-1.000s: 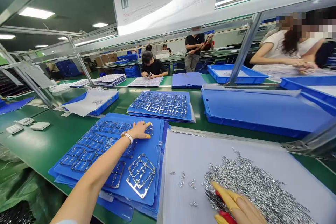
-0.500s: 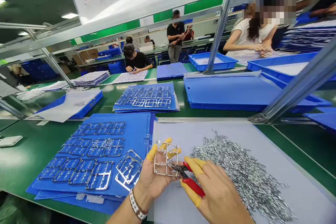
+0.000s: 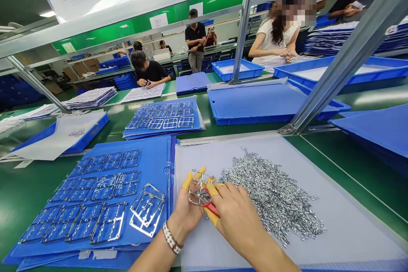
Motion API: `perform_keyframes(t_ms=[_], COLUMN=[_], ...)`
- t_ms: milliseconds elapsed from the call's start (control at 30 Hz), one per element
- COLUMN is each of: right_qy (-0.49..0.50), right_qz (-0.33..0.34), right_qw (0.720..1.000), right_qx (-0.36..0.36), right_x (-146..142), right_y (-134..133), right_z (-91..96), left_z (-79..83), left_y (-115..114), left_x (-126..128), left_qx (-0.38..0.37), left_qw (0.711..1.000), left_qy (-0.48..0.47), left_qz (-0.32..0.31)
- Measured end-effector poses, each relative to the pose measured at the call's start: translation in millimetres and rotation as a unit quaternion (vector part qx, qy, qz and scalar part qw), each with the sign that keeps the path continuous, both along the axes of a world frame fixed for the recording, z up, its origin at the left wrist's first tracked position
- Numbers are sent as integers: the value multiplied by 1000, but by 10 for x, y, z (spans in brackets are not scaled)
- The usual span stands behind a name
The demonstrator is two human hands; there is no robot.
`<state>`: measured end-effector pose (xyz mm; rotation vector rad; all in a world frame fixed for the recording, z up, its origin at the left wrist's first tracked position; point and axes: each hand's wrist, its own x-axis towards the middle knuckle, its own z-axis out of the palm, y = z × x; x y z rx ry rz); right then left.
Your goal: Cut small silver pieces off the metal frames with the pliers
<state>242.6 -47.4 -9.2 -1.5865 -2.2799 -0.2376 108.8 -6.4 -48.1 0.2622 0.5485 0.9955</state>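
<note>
My left hand (image 3: 185,210), with yellow finger cots, holds a silver sprue frame (image 3: 190,199) upright above the white sheet (image 3: 216,246). My right hand (image 3: 237,212), also in yellow finger cots, grips red-handled nippers (image 3: 211,209). Their jaws lie against the frame's lower part, and whether the blades are closed on it I cannot tell. Just right of my hands spreads a pile of small silver parts (image 3: 274,195). On the left, a blue plastic sheet (image 3: 153,153) carries rows of similar metal frames (image 3: 110,221), with two loose frames (image 3: 147,210) overlapping near its right edge.
Behind lies another blue stack with frames (image 3: 162,114). Blue trays (image 3: 248,110) stand along the back. A slanted metal post (image 3: 338,63) rises at the right, and a rail (image 3: 127,21) crosses above. Co-workers (image 3: 149,72) sit at the far benches.
The view has swung right. My right hand has brought the nippers further over the frame, which now tilts more and is partly covered by my fingers.
</note>
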Motion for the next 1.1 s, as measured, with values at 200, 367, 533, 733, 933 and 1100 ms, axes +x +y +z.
perform_keyframes(t_ms=[200,367,533,733,933,1100], right_qy=[-36,-58,-88,-41,-42,-55], right_qz=[-6,-8,-7,-24,-52,-55], right_qw=[999,998,995,998,996,993], right_qx=[-20,-28,-37,-38,-62,-84], right_x=[-39,-69,-93,28,44,-4], right_y=[45,46,7,49,159,201], right_z=[18,49,73,140,185,185], left_z=[-24,47,113,56,23,50], left_y=[19,-3,-24,-17,-40,-44], left_x=[-12,-3,-3,-19,-14,-8], left_qx=[2,-1,-7,-10,-13,-13], left_qw=[1000,1000,1000,999,999,999], left_qy=[18,13,-15,-14,-7,-14], left_qz=[-3,2,-1,-29,-39,-37])
